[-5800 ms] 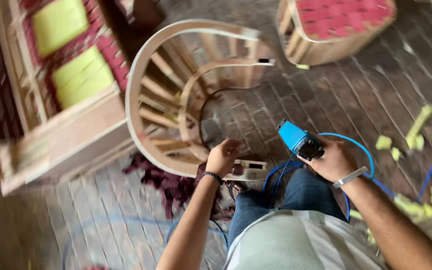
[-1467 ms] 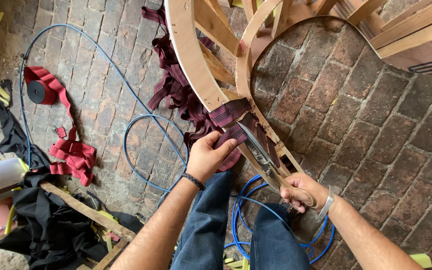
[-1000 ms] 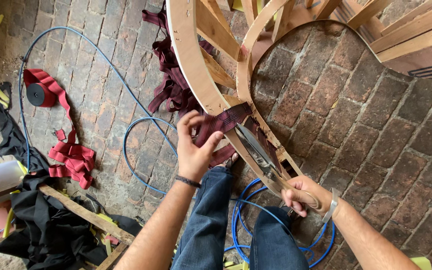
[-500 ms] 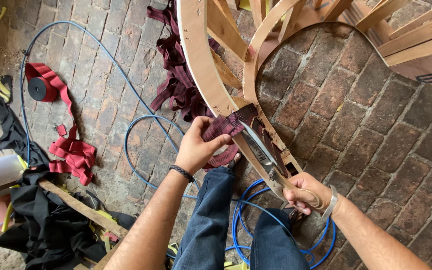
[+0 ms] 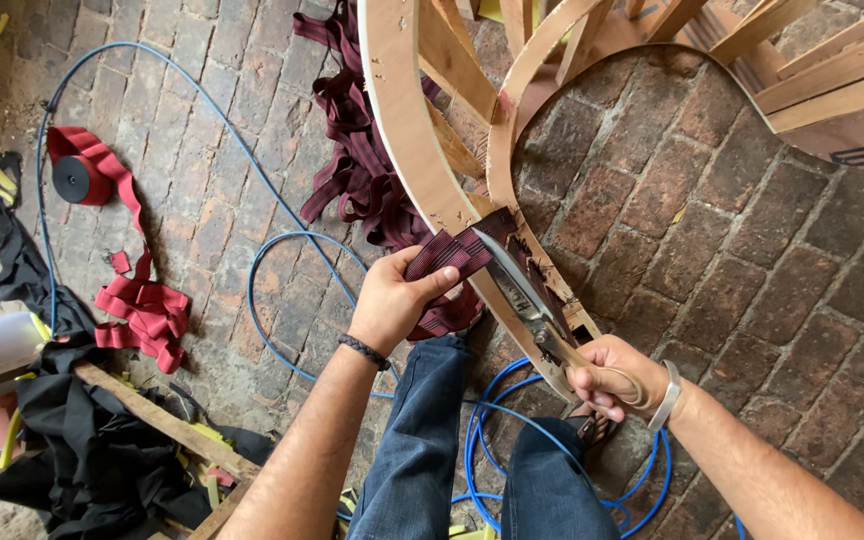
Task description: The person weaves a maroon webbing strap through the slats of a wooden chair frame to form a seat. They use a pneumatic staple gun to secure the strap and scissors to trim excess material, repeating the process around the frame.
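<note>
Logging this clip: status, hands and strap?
Left hand pulls maroon webbing strap taut. Right hand holds scissors, blades at the strap. Curved wooden frame alongside; nothing blocking.

Two hands [image 5: 392, 300] — one pair of scissors [image 5: 517, 290], one red webbing roll [image 5: 74, 178].

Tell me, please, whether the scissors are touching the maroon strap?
Touching: the head view shows the scissors blades closing on the maroon strap that the left hand pulls taut.

Both forearms reach forward, bare. The left hand [image 5: 392, 300] is closed in a pinch, thumb on top, wrist banded. The right hand [image 5: 612, 375] is curled shut, fingers through handles, wrist banded too.
</note>
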